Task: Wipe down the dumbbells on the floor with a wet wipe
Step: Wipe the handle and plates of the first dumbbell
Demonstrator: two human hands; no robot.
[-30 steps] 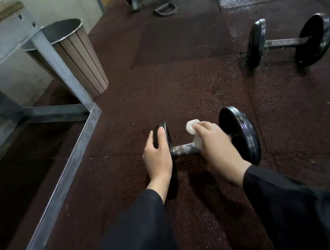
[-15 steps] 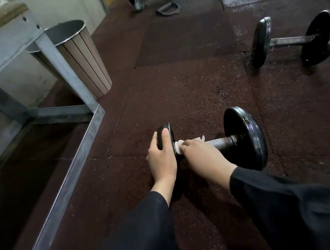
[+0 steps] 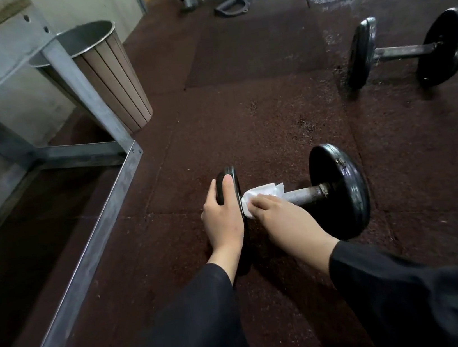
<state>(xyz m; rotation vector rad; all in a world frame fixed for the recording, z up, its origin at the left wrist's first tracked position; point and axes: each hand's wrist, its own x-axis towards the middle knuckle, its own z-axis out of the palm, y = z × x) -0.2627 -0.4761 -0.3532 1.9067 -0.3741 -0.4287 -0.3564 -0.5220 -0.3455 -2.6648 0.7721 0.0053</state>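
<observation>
While left hand (image 3: 223,218) steadies dumbbell (image 3: 339,190), wipe (image 3: 257,194) abuts plate.

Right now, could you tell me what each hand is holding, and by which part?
The left hand grips the near dumbbell by its left plate; the right hand presses a wet wipe around the handle.

The right hand (image 3: 279,213) has slid the wet wipe (image 3: 257,195) along the dumbbell's handle (image 3: 304,193) to its left plate (image 3: 233,178).

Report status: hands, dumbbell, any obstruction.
Left hand bracing near dumbbell plate. Right hand pressing wet wipe on handle. Second dumbbell untouched. Nothing obstructing.
</observation>
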